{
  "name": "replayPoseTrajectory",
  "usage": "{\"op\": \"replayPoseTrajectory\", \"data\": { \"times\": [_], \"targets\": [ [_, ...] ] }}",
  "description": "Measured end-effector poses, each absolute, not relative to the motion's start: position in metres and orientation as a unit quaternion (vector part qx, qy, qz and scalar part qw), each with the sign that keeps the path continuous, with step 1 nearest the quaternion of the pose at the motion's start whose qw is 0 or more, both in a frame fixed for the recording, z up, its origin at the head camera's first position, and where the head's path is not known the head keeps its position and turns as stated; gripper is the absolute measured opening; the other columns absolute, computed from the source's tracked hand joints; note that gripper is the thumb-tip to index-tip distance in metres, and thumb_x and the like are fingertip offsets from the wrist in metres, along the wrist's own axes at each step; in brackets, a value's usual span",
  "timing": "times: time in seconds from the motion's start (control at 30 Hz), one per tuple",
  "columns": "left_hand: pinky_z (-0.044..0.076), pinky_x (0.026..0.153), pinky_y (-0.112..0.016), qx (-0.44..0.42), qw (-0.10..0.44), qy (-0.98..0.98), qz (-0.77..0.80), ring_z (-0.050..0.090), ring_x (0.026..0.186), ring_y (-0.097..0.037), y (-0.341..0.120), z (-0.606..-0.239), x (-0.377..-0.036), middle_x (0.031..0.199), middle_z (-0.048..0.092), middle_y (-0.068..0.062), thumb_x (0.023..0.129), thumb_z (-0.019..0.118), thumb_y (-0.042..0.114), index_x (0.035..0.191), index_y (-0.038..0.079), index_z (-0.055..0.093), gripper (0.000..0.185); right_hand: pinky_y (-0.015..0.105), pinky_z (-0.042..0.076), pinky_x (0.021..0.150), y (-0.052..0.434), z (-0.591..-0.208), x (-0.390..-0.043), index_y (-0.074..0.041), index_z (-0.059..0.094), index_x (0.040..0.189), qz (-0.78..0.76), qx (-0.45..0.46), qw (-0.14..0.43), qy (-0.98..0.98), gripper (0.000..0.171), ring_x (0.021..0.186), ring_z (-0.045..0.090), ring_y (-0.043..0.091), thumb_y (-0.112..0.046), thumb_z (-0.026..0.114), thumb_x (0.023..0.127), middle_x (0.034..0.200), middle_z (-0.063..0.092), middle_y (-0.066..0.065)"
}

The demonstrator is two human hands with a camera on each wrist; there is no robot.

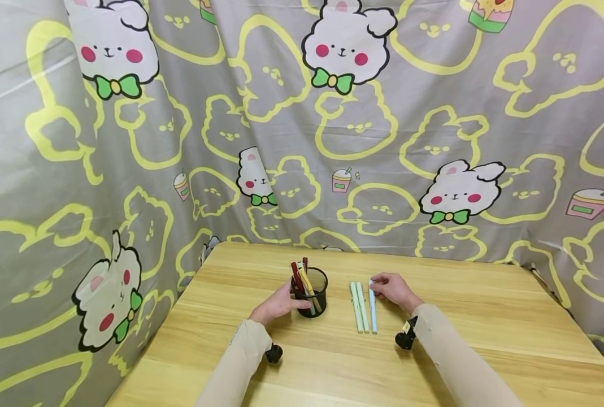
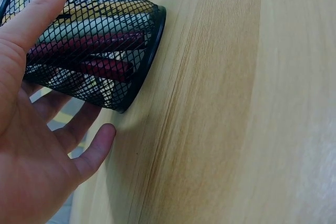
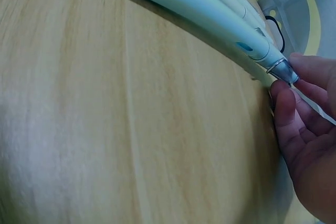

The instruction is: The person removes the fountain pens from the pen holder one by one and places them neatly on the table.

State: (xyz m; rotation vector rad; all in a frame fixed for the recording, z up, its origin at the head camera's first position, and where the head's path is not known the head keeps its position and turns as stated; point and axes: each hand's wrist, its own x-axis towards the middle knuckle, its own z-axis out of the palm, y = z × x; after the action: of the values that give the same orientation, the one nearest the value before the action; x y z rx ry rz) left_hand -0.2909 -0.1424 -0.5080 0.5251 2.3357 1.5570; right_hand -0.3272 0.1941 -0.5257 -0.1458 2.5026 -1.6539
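Observation:
A black mesh pen holder (image 1: 320, 299) stands on the table, with my left hand (image 1: 277, 304) holding it round its near left side. The thumb (image 2: 44, 11) lies across the mesh and the other fingers are behind it. Dark red, yellow and pale pens (image 1: 307, 280) lean inside. To the right, two pale green pens (image 1: 360, 314) lie side by side, with a light blue pen (image 1: 373, 316) alongside at a small gap. My right hand (image 1: 394, 289) pinches the far end of the blue pen, near its metal clip (image 3: 276, 65).
The wooden table (image 1: 281, 373) reaches back to a grey curtain (image 1: 291, 130) with cartoon prints, which also hangs along the left side. A small black camera (image 1: 405, 336) is worn at the right wrist, another camera (image 1: 274, 353) at the left.

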Motion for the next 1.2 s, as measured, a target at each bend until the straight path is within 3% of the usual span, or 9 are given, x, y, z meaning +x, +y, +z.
{"op": "replayPoseTrajectory", "data": {
  "times": [0.6,0.9,1.2],
  "targets": [
    [0.029,0.103,-0.053,0.177,0.142,0.808,0.544,0.037,0.127,-0.038,-0.142,-0.51,-0.291,0.138,0.044,-0.017,0.084,0.074,0.019,0.151,0.01,0.018,0.088,0.031,0.053,0.065,0.194,-0.531,-0.328,0.013,0.059,0.112,-0.547,-0.036,0.056,0.835,0.033,0.072,0.061,0.018,-0.007,0.067,0.088,0.086,0.065,0.011],
    [0.033,0.101,-0.05,0.182,0.151,0.8,0.552,0.041,0.124,-0.033,-0.145,-0.51,-0.291,0.135,0.045,-0.014,0.083,0.075,0.019,0.152,0.013,0.016,0.09,0.03,0.053,0.064,0.193,-0.529,-0.327,0.014,0.058,0.112,-0.549,-0.044,0.063,0.833,0.032,0.071,0.061,0.019,-0.006,0.065,0.089,0.085,0.065,0.011],
    [0.033,0.101,-0.05,0.188,0.144,0.804,0.545,0.042,0.124,-0.034,-0.145,-0.511,-0.295,0.135,0.046,-0.013,0.083,0.075,0.02,0.151,0.013,0.017,0.09,0.033,0.05,0.06,0.193,-0.514,-0.324,0.012,0.059,0.11,-0.523,-0.074,0.039,0.848,0.028,0.07,0.06,0.023,-0.007,0.064,0.089,0.084,0.064,0.012]
  ]
}}
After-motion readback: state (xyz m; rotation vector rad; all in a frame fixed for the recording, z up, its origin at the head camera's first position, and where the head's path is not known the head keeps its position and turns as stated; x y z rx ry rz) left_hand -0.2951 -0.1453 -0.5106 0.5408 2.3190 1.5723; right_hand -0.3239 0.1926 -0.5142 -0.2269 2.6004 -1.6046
